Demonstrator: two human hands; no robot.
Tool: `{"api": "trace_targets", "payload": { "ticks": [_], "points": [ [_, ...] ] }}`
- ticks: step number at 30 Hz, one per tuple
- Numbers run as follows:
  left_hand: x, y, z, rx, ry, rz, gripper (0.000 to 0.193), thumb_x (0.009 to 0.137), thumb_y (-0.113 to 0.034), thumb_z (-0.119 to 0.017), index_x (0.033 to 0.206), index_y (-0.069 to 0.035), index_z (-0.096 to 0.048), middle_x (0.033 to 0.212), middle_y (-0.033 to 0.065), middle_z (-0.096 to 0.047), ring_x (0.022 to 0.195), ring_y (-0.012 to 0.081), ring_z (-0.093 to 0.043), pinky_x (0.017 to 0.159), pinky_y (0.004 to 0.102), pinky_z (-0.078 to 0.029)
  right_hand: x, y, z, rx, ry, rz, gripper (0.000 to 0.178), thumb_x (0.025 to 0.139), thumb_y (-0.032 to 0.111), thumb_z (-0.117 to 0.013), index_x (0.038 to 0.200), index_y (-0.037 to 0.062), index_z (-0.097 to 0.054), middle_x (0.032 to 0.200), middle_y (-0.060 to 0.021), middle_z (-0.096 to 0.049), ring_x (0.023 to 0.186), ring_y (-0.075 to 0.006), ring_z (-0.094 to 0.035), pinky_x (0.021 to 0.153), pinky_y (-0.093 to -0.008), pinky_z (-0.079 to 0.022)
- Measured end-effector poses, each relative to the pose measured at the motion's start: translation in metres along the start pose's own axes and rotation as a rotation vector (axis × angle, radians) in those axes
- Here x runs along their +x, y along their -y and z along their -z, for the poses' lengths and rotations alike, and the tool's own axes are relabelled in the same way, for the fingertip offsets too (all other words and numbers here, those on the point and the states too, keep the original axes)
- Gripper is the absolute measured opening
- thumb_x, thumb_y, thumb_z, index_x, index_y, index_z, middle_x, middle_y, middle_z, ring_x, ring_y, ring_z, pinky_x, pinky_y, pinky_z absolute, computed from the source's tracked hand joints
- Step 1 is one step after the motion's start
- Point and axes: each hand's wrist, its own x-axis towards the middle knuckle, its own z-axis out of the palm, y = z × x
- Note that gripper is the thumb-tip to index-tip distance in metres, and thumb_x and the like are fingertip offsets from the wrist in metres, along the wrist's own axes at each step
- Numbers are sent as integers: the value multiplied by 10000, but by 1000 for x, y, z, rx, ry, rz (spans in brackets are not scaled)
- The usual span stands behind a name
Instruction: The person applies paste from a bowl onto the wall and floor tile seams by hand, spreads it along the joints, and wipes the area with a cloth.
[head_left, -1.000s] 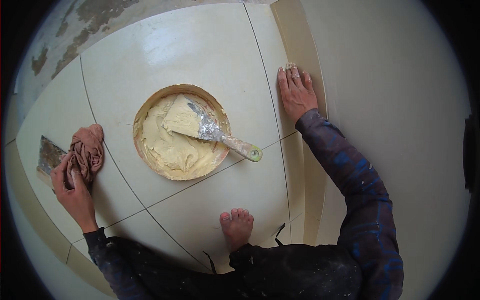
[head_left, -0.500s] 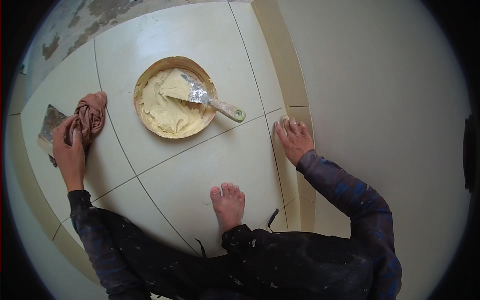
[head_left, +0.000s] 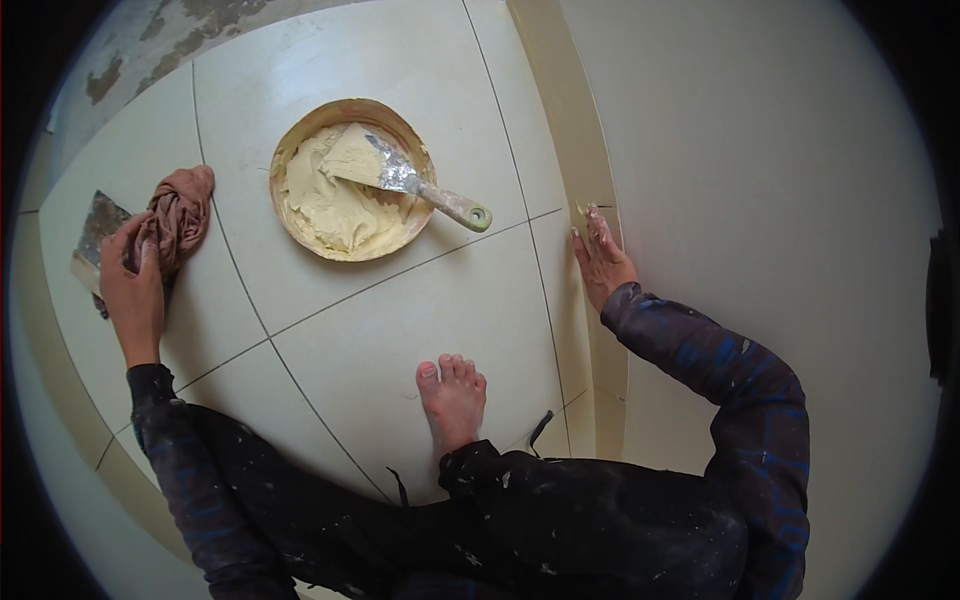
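Note:
My left hand (head_left: 135, 280) is closed on a bunched brown rag (head_left: 182, 210) at the left. A stained metal scraper blade (head_left: 103, 225) shows beside that hand; whether the fingers also hold it, I cannot tell. My right hand (head_left: 606, 265) is against the tiled skirting (head_left: 572, 130) at the foot of the wall, fingers stretched out and smeared with pale paste. A dab of cream paste (head_left: 581, 209) is by its fingertips. Out of both hands' hold, a putty knife (head_left: 408, 183) rests across a round tub (head_left: 285, 215) of cream paste (head_left: 335, 205), its handle over the rim.
Large pale floor tiles (head_left: 400, 300) with dark joints lie under everything. My bare foot (head_left: 453, 400) stands between the tub and my knees. A plain wall (head_left: 760, 200) rises on the right. Stained rough floor (head_left: 190, 40) lies beyond the tiles at the far left.
My right hand has moved slightly farther along the skirting and turned more on edge, its fingers closer to the tile joint. My left hand stays on the rag. The view has shifted a little.

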Motion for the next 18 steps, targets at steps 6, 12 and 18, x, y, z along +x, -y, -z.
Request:
{"api": "trace_targets", "payload": {
  "ticks": [6, 12, 18],
  "points": [
    [-2, 5, 12, -4, 26, 25, 239, 942, -69, -583, 1172, -60, -649, 1131, 96, -597, 1058, 225, -595, 940, 318, -451, -3, -53, 77, 699, 92, 170, 535, 940, 196, -460, 1451, 57, -389, 1472, -179, -422, 1281, -310, -444, 1030, -410, -328],
    [-1, 11, 3, -33, 40, 22, 243, 945, -73, -579, 1179, -62, -645, 1138, 95, -594, 1062, 221, -596, 945, 313, -450, 25, -26, 41, 602, -17, 152, 529, 928, 196, -487, 1439, 88, -403, 1393, -167, -497, 991, -258, -553, 783, -407, -415],
    [-2, 19, -4, -60, 38, 22, 245, 950, -71, -580, 1187, -67, -646, 1136, 90, -594, 1070, 210, -594, 953, 309, -447, 29, -27, 35, 449, 118, 179, 609, 950, 182, -458, 1530, 164, -269, 1490, -186, -413, 836, -255, -586, 674, -402, -402]
  ]
}}
